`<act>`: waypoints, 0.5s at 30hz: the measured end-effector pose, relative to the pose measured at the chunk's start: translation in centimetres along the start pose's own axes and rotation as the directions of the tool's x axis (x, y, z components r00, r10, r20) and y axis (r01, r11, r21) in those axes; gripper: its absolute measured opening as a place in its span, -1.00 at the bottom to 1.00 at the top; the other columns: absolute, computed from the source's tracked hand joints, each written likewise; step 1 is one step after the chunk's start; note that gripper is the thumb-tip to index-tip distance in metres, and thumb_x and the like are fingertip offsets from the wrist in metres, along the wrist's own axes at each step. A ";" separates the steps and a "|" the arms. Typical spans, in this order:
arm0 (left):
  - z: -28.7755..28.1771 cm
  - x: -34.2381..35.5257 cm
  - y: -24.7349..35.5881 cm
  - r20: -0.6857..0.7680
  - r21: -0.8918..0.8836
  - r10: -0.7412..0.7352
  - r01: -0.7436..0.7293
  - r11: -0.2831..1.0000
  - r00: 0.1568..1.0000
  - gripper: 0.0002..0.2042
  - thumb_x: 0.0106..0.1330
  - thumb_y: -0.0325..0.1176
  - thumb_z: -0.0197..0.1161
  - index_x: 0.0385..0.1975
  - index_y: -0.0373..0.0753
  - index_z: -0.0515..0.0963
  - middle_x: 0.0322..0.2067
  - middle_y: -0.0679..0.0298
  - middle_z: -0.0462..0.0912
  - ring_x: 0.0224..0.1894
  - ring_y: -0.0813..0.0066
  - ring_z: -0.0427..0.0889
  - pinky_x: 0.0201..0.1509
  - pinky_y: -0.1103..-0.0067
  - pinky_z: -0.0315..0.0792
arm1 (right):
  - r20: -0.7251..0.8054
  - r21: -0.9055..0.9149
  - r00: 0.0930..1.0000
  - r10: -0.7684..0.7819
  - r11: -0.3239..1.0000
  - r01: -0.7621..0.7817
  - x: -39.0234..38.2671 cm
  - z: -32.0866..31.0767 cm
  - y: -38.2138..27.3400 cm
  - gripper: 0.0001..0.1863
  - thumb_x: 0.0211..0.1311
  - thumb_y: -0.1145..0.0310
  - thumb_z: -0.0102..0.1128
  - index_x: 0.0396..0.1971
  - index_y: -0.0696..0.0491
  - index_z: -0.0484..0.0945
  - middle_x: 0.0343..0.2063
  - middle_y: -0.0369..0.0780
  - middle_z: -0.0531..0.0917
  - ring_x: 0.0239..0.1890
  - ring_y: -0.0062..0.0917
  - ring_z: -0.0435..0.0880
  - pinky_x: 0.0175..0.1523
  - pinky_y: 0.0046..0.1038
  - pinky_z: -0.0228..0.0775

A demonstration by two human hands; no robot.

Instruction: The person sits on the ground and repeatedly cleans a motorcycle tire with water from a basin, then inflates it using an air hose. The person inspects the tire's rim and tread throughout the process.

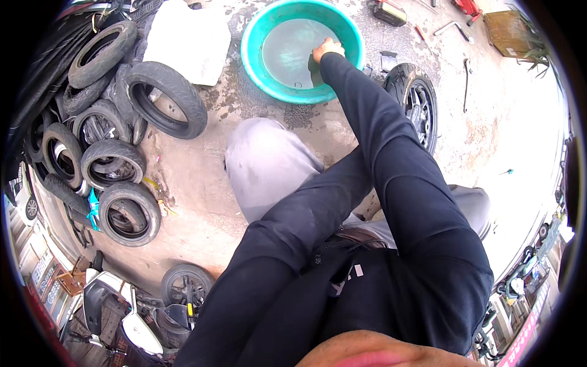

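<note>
My right arm stretches forward to a round green plastic basin (252, 58) holding cloudy water. Over the water, near the basin's right side, my right hand (328, 49) is closed with its fingers curled; what it holds, if anything, is hidden. A dark shadow or reflection lies in the water beside it. My left forearm crosses toward the right and passes behind my right arm, which hides my left hand. Just beyond the crossing arms stands a motorcycle wheel (433, 107) with a black tyre, partly covered by my right sleeve.
Worn tyres (125, 214) are piled on the left, near a white sack (189, 43). A wrench (466, 85), an angled metal bar (454, 29) and a wooden box (510, 33) lie to the far right. A white scooter (137, 330) stands at the lower left.
</note>
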State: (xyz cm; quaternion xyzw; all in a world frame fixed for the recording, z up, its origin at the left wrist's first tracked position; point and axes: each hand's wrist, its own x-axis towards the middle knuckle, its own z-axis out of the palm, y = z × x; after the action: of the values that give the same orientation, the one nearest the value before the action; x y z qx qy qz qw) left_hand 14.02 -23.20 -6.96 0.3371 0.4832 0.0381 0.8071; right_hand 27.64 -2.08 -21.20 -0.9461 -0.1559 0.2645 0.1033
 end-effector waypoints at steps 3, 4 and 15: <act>-1.4 -0.3 0.9 0.044 -0.015 -0.030 0.030 0.999 0.999 -0.36 -0.09 -0.57 0.42 0.07 -0.43 0.30 -0.11 0.03 0.59 -0.09 0.25 0.62 0.03 0.41 0.52 | 0.111 0.347 0.960 0.259 0.895 -0.281 1.4 4.0 1.9 -0.67 0.42 0.09 0.06 -0.22 0.08 0.57 -0.24 -0.11 0.60 -0.22 -0.35 0.61 -0.15 -0.23 0.52; -1.8 -0.1 1.2 0.038 -0.022 -0.028 0.029 0.999 0.999 -0.36 -0.09 -0.58 0.42 0.06 -0.41 0.31 -0.11 0.04 0.59 -0.09 0.25 0.61 0.04 0.41 0.51 | 0.564 0.569 0.805 0.181 0.621 -0.539 1.6 2.9 1.4 -0.66 0.48 0.09 -0.01 -0.31 0.06 0.53 -0.46 -0.21 0.60 -0.48 -0.41 0.59 -0.38 -0.28 0.50; -0.9 4.9 9.2 0.031 -0.195 0.166 -0.157 0.968 0.986 -0.40 -0.10 -0.63 0.38 0.05 -0.31 0.36 -0.09 0.18 0.57 -0.09 0.31 0.57 0.06 0.40 0.46 | 0.490 0.847 0.709 -0.508 0.469 -0.249 -8.0 -24.3 -1.7 -0.65 0.57 0.14 -0.07 -0.44 0.01 0.38 -0.54 -0.37 0.37 -0.59 -0.73 0.26 -0.57 -0.64 0.09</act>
State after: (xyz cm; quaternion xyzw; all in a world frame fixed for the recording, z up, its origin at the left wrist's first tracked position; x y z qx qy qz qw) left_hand 18.30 -13.77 -5.54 0.2968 0.4293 0.1419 0.8411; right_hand 33.62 -6.05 3.38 -0.5663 -0.1038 0.6271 0.5247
